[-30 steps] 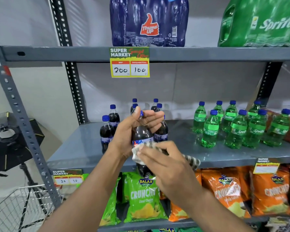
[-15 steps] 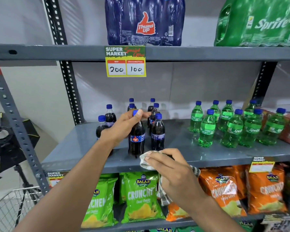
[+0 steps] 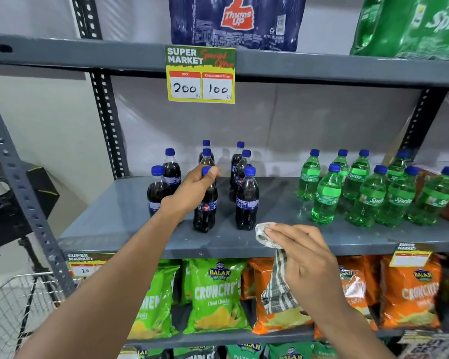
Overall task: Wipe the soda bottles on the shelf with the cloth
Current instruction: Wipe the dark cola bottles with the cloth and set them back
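Observation:
On the grey middle shelf [image 3: 114,221] stand several dark cola bottles with blue caps. My left hand [image 3: 192,189] grips the neck and cap of one cola bottle [image 3: 205,211], which stands upright on the shelf near the front. A second cola bottle [image 3: 247,200] stands just to its right. My right hand [image 3: 303,257] holds a grey striped cloth [image 3: 275,286] at the shelf's front edge, the cloth hanging down below the shelf. Several green Sprite bottles [image 3: 324,200] stand on the right half of the shelf.
Packs of Thums Up [image 3: 236,22] and Sprite [image 3: 410,27] sit on the top shelf, above a price tag [image 3: 200,75]. Green and orange chip bags [image 3: 215,294] fill the shelf below. A wire basket [image 3: 13,307] and a studio light [image 3: 13,200] are at the left.
The cola bottle went from being held up and wiped with the cloth to standing on the shelf. My right hand with the cloth moved off the bottle, down and right to the shelf edge.

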The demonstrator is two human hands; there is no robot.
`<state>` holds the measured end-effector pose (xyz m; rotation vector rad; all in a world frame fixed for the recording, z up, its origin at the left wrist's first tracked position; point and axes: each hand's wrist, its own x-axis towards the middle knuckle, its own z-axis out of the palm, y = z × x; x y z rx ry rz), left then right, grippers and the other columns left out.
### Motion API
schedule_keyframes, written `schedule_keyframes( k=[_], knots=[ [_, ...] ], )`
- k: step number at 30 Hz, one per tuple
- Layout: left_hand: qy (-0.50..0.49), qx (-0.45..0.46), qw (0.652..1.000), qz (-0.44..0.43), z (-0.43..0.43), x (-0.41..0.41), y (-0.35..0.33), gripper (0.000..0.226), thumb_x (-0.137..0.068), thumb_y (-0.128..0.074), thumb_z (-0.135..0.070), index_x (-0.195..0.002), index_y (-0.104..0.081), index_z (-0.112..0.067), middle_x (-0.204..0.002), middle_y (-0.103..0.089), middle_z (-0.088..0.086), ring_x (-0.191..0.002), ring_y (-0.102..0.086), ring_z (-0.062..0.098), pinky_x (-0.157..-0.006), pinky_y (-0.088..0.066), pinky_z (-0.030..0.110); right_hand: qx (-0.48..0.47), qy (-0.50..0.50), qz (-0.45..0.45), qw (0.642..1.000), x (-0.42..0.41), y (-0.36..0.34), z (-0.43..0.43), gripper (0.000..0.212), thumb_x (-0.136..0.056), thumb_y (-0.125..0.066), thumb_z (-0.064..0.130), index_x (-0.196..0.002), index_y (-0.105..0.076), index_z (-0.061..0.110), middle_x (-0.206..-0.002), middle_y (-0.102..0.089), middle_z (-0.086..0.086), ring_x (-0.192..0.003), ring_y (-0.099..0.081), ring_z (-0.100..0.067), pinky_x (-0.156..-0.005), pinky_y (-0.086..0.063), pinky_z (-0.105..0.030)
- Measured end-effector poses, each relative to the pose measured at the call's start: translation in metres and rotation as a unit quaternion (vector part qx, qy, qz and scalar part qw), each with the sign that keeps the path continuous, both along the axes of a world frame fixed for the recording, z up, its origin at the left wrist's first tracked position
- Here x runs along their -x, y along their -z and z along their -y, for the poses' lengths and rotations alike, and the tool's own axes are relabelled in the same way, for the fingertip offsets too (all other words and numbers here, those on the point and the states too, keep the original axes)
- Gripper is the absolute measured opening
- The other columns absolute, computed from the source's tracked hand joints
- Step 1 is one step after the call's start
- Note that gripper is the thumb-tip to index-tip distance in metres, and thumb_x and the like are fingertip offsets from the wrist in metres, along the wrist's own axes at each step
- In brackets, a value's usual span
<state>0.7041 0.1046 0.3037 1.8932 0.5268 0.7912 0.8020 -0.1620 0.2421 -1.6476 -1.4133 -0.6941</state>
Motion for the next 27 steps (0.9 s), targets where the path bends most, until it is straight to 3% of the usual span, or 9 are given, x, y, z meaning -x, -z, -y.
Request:
schedule_keyframes(
  k=[3, 7, 10, 13, 15, 17, 19, 23, 27],
  knots=[
    [-0.018, -0.013, 1.0, 0.015, -0.003, -0.001, 0.003, 0.028, -0.103, -0.046, -0.053, -0.112, -0.063, -0.033, -0.123, -0.065, -0.006, -0.105, -0.054, -0.002, -0.08, -0.038, 0.02, -0.018, 0.008, 0.004, 1.0, -0.003, 0.001, 0.001, 0.059, -0.074, -0.054, -0.025, -0.116, -0.075, 0.011, -0.117, -0.067, 0.012, -0.104, -0.058, -0.019, -0.099, -0.044, -0.016],
    [-0.076, -0.079, 0.992, 0.059, 0.003, -0.002, -0.005, 0.03, -0.099, -0.056, -0.051, -0.122, -0.059, -0.031, -0.123, -0.067, -0.004, -0.108, -0.062, 0.012, -0.093, -0.051, 0.035, -0.007, 0.019, -0.01, 1.0, -0.007, 0.003, 0.003, 0.067, -0.068, -0.06, -0.035, -0.116, -0.075, 0.009, -0.116, -0.07, 0.007, -0.104, -0.06, -0.022, -0.099, -0.044, -0.017],
    [-0.154, -0.286, 0.942, 0.087, 0.018, -0.004, -0.019, 0.043, -0.1, -0.056, -0.046, -0.135, -0.054, -0.022, -0.136, -0.062, 0.0, -0.123, -0.057, 0.018, -0.104, -0.045, 0.033, -0.009, 0.025, -0.011, 1.0, -0.009, 0.004, 0.003, 0.066, -0.068, -0.061, -0.035, -0.115, -0.075, 0.009, -0.114, -0.071, 0.005, -0.103, -0.061, -0.023, -0.1, -0.043, -0.015],
    [-0.122, -0.442, 0.88, 0.121, 0.041, -0.022, -0.033, 0.047, -0.1, -0.056, -0.038, -0.139, -0.052, -0.011, -0.141, -0.06, 0.007, -0.138, -0.046, 0.019, -0.112, -0.036, 0.031, -0.016, 0.028, -0.019, 0.999, -0.011, 0.004, 0.001, 0.066, -0.068, -0.061, -0.036, -0.114, -0.076, 0.009, -0.113, -0.072, 0.004, -0.102, -0.062, -0.026, -0.098, -0.046, -0.021],
    [-0.069, -0.402, 0.911, 0.068, 0.051, -0.039, -0.037, 0.057, -0.102, -0.056, -0.037, -0.149, -0.041, -0.009, -0.155, -0.048, 0.009, -0.148, -0.033, 0.021, -0.119, -0.028, 0.034, -0.016, 0.032, -0.022, 0.999, -0.012, 0.004, 0.0, 0.066, -0.067, -0.061, -0.036, -0.113, -0.076, 0.008, -0.112, -0.072, 0.003, -0.102, -0.062, -0.027, -0.096, -0.049, -0.025],
    [-0.023, -0.292, 0.956, -0.032, 0.052, -0.055, -0.041, 0.073, -0.102, -0.055, -0.04, -0.158, -0.02, -0.009, -0.168, -0.023, 0.01, -0.155, -0.015, 0.022, -0.124, -0.017, 0.037, -0.016, 0.034, -0.019, 0.999, -0.013, 0.004, 0.001, 0.067, -0.066, -0.061, -0.036, -0.113, -0.076, 0.009, -0.112, -0.072, 0.004, -0.102, -0.062, -0.027, -0.096, -0.049, -0.025],
    [0.024, -0.19, 0.974, -0.123, 0.046, -0.066, -0.046, 0.082, -0.102, -0.053, -0.044, -0.161, -0.006, -0.014, -0.171, -0.007, 0.008, -0.156, -0.01, 0.023, -0.123, -0.014, 0.035, -0.018, 0.035, -0.018, 0.999, -0.015, 0.006, 0.003, 0.069, -0.065, -0.06, -0.037, -0.114, -0.076, 0.01, -0.112, -0.071, 0.005, -0.102, -0.062, -0.025, -0.097, -0.047, -0.022],
    [0.082, -0.114, 0.972, -0.188, 0.034, -0.078, -0.048, 0.068, -0.105, -0.051, -0.04, -0.16, -0.02, -0.016, -0.164, -0.032, 0.008, -0.149, -0.033, 0.024, -0.116, -0.027, 0.031, -0.023, 0.036, -0.024, 0.999, -0.021, 0.007, 0.011, 0.071, -0.066, -0.059, -0.038, -0.116, -0.075, 0.011, -0.113, -0.071, 0.006, -0.102, -0.062, -0.025, -0.095, -0.048, -0.022],
    [0.154, -0.029, 0.975, -0.156, 0.026, -0.075, -0.042, 0.052, -0.105, -0.055, -0.025, -0.153, -0.035, -0.013, -0.149, -0.053, 0.004, -0.138, -0.047, 0.018, -0.105, -0.036, 0.026, -0.026, 0.037, -0.029, 0.999, -0.027, 0.008, 0.013, 0.068, -0.067, -0.06, -0.037, -0.114, -0.075, 0.01, -0.113, -0.071, 0.007, -0.102, -0.062, -0.025, -0.095, -0.048, -0.022]
  ],
)
